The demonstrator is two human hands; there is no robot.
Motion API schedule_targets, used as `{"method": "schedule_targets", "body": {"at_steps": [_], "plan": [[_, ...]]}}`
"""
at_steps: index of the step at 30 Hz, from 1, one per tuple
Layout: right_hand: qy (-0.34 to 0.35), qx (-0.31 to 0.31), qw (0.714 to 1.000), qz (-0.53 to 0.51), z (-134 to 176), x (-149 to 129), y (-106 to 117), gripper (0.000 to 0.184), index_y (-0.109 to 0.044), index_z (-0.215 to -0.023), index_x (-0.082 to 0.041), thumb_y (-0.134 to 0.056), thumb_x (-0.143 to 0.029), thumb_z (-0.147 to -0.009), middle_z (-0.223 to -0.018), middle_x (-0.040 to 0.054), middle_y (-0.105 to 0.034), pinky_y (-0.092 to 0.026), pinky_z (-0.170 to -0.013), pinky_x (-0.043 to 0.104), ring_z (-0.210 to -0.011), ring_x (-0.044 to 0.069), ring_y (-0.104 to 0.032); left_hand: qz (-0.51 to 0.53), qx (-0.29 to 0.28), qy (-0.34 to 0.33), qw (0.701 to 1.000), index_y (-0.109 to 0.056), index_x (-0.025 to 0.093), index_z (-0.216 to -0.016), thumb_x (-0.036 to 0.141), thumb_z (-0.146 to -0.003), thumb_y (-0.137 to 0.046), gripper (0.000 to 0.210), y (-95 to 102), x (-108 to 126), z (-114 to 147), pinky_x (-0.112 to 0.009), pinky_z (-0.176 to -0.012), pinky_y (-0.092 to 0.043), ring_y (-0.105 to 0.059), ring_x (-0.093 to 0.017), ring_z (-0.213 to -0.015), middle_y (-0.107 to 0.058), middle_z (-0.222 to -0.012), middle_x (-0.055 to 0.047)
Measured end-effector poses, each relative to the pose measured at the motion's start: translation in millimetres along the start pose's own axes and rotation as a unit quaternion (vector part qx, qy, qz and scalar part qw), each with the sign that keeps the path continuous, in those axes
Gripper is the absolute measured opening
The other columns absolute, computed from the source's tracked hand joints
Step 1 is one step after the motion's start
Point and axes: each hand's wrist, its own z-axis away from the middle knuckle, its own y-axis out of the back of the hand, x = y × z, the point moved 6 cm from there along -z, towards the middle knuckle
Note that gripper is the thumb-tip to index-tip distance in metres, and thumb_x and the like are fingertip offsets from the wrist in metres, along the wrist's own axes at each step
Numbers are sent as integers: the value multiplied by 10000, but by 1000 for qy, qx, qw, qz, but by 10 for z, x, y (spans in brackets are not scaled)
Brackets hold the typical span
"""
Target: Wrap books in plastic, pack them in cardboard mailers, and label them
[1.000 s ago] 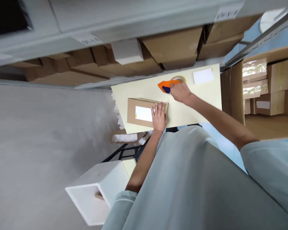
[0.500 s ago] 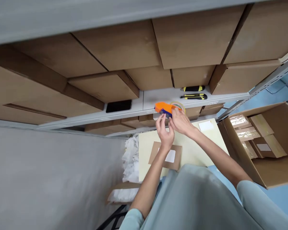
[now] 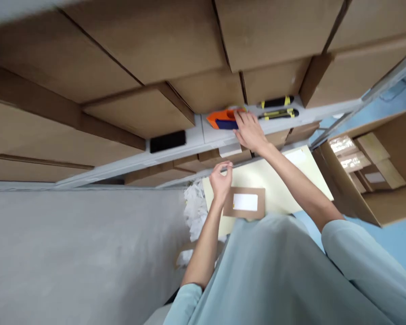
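Note:
An orange and blue tape dispenser point(image 3: 225, 120) lies on the grey shelf, in front of the boxes. My right hand point(image 3: 251, 131) is on its right end, fingers curled over it. Lower down and to the left, my left hand point(image 3: 222, 179) is raised with thumb and fingertips pinched together. Whatever it pinches, if anything, is too small to make out. Beneath that hand, on a pale yellow tabletop point(image 3: 280, 180), rests a flat cardboard box point(image 3: 228, 208) with a white label point(image 3: 245, 201).
Two yellow-and-black utility knives point(image 3: 279, 113) lie right of the dispenser, and a black phone-like slab point(image 3: 168, 141) to its left. Cardboard boxes point(image 3: 149, 40) line the shelf. A large open carton point(image 3: 345, 189) at right holds several taped parcels. Crumpled white material point(image 3: 195, 207) sits left of the table.
My right hand has brought the tape dispenser up and back onto the shelf. My left hand has come off it and dropped toward the table. The camera view has shifted.

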Motion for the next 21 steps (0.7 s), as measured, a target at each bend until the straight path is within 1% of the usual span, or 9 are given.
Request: {"method": "schedule_targets", "body": {"at_steps": [2,3,6,9,11,13,16,18,21], "plan": [[-38,29,998,-46,508,242,-175,708,-310,-1759,-95,-368,-467,-1161,-1783,228,-418,-220,-1399,670,-1662,402,-362,-17,-15,56,998,-762,221,-889,404,-991,-668,230,59,-476,202,-435,-1129,-577,-802,-265,-1116,-857,-1093,-99],[-70,27,995,-70,838,382,-310,713,-306,-1764,-118,-322,-517,-1173,-1782,218,-425,-223,-1396,684,-1663,401,-369,-26,-29,83,996,-767,213,-916,389,-993,-652,224,74,-726,311,-436,-1149,-567,-798,-261,-1140,-855,-1115,-104],[-199,-28,969,-141,2029,705,-844,786,-383,-1729,-113,-263,-648,-1165,-1733,244,-498,-308,-1368,692,-1625,411,-451,-57,-81,159,982,-763,185,-1010,352,-986,-631,214,70,-1423,636,-420,-1157,-560,-782,-246,-1176,-834,-1166,-123],[-342,-106,908,-218,3148,748,-1378,881,-504,-1655,-86,-275,-755,-1129,-1653,276,-587,-408,-1333,656,-1570,415,-544,-98,-116,239,959,-735,180,-1121,418,-975,-677,285,21,-1935,897,-382,-1089,-581,-768,-231,-1125,-801,-1220,-132],[-416,-146,857,-266,3618,674,-1647,931,-540,-1637,-91,-283,-809,-1103,-1641,268,-607,-432,-1327,639,-1557,413,-571,-113,-132,283,943,-725,185,-1136,516,-981,-681,368,-41,-2138,1002,-375,-1067,-575,-750,-238,-1117,-788,-1236,-134],[-458,-159,818,-308,3800,602,-1826,961,-535,-1658,-122,-288,-849,-1080,-1687,228,-578,-418,-1346,617,-1586,399,-551,-121,-148,318,929,-722,189,-1056,625,-998,-635,448,-120,-2242,1051,-383,-1055,-567,-730,-254,-1094,-790,-1149,-119],[-469,-140,791,-368,3667,571,-1969,941,-547,-1671,-198,-276,-869,-1070,-1756,123,-521,-365,-1396,545,-1648,342,-485,-121,-151,363,912,-696,200,-918,724,-996,-591,540,-224,-2275,1051,-383,-1010,-572,-702,-262,-1007,-766,-975,-78],[-467,-133,777,-401,3480,591,-2032,911,-614,-1620,-234,-242,-864,-1079,-1729,72,-564,-339,-1410,522,-1654,323,-478,-111,-143,384,906,-689,204,-893,705,-984,-621,514,-275,-2261,1027,-373,-985,-578,-691,-261,-984,-755,-956,-66],[-477,-154,751,-430,3277,637,-2125,939,-746,-1454,-224,-196,-883,-1072,-1627,80,-670,-331,-1401,541,-1617,357,-518,-95,-139,417,893,-710,199,-936,613,-964,-658,418,-321,-2276,999,-360,-976,-584,-697,-267,-1004,-759,-989,-67]]}}
